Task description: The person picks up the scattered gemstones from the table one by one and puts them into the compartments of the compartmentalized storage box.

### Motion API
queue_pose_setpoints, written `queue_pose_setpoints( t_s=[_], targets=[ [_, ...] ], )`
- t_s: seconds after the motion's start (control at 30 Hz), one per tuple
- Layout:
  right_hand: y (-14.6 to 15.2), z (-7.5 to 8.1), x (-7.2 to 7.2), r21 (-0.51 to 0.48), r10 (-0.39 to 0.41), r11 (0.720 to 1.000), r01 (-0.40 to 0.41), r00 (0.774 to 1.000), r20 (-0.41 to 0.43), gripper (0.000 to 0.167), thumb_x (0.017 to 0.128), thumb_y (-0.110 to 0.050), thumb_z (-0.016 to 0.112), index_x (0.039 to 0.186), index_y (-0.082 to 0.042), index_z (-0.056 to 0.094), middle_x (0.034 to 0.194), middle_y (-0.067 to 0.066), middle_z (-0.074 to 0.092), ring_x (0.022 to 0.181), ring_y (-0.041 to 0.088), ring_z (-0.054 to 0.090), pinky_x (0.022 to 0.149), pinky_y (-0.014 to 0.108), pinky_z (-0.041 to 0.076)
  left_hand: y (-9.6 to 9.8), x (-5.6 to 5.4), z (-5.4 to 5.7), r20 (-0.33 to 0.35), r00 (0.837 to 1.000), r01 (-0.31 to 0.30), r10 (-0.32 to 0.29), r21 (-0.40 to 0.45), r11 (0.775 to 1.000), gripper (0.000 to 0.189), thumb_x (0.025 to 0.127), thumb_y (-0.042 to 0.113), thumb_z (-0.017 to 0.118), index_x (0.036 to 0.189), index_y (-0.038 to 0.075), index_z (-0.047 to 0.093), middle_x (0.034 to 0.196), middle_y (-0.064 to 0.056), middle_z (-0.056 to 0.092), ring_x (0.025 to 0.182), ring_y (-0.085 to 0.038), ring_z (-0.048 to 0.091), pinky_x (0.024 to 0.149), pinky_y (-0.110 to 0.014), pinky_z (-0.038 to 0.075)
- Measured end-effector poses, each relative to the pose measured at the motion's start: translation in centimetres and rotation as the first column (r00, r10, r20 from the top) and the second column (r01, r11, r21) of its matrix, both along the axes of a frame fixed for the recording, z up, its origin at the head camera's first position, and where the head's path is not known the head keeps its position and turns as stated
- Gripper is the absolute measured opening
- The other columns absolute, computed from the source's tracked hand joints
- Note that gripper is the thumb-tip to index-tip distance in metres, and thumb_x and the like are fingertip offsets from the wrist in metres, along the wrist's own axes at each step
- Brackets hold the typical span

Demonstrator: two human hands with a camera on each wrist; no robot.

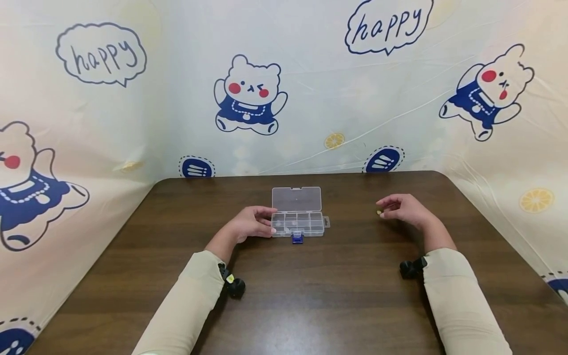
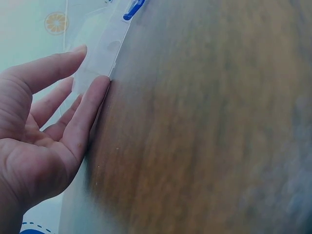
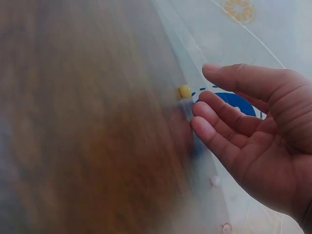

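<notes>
A clear plastic compartment box (image 1: 297,224) sits on the table, its lid (image 1: 296,199) raised at the back and a blue latch (image 1: 298,238) at the front. At its left end is my left hand (image 1: 253,223), with thumb and fingertips at the front and back corners. In the left wrist view, the fingers (image 2: 80,119) look fairly straight along the box's side (image 2: 100,56). My right hand (image 1: 406,209) is off to the right, low over the table. A small yellow bead (image 3: 185,91) lies just beyond its thumb and fingertips, which are parted.
The brown wooden table (image 1: 328,286) ends at a patterned curtain (image 1: 310,74) behind. Under the right hand, in the right wrist view, appear a small whitish bead (image 3: 215,181) and a pinkish one (image 3: 226,227). Black wrist cameras hang below both sleeves.
</notes>
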State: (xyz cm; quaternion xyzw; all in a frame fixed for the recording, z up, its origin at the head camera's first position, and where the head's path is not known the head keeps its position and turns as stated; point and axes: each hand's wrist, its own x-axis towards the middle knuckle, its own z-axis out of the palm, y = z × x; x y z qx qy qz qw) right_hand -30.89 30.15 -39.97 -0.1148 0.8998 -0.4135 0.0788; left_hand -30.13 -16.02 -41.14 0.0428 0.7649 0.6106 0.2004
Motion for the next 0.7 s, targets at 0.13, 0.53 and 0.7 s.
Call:
queue_pose_setpoints(
  t_s=[0.13,0.53,0.7],
  targets=[
    [0.0,0.0,-0.6,0.027,0.021,0.999,-0.022,1.0,0.009,0.039,0.086,-0.012,0.075,0.121,0.001,0.064,0.111,0.017,0.066,0.093,0.026,0.059,0.084,0.03,0.053,-0.1,0.0,0.0,-0.004,1.0,0.004,-0.004,0.007,1.0,0.064,0.076,-0.012,0.076,0.134,0.007,0.058,0.121,-0.02,0.054,0.09,-0.027,0.06,0.079,-0.039,0.059],
    [0.4,0.0,-1.8,0.053,0.071,0.996,-0.074,0.995,0.065,0.039,0.086,-0.011,0.075,0.121,0.002,0.065,0.114,0.018,0.067,0.093,0.025,0.058,0.081,0.026,0.053,-0.1,0.2,0.1,-0.01,1.0,0.005,-0.005,-0.003,1.0,0.065,0.076,-0.011,0.076,0.135,0.006,0.057,0.122,-0.02,0.053,0.089,-0.027,0.06,0.079,-0.038,0.059],
    [0.4,-0.2,-1.8,0.059,0.066,0.996,-0.069,0.996,0.063,0.039,0.086,-0.012,0.076,0.12,0.004,0.065,0.109,0.017,0.068,0.092,0.024,0.057,0.078,0.025,0.051,-0.1,0.2,0.2,-0.012,1.0,0.003,-0.003,-0.002,1.0,0.065,0.077,-0.011,0.076,0.136,0.007,0.056,0.122,-0.02,0.053,0.088,-0.026,0.061,0.079,-0.037,0.059]
  ],
)
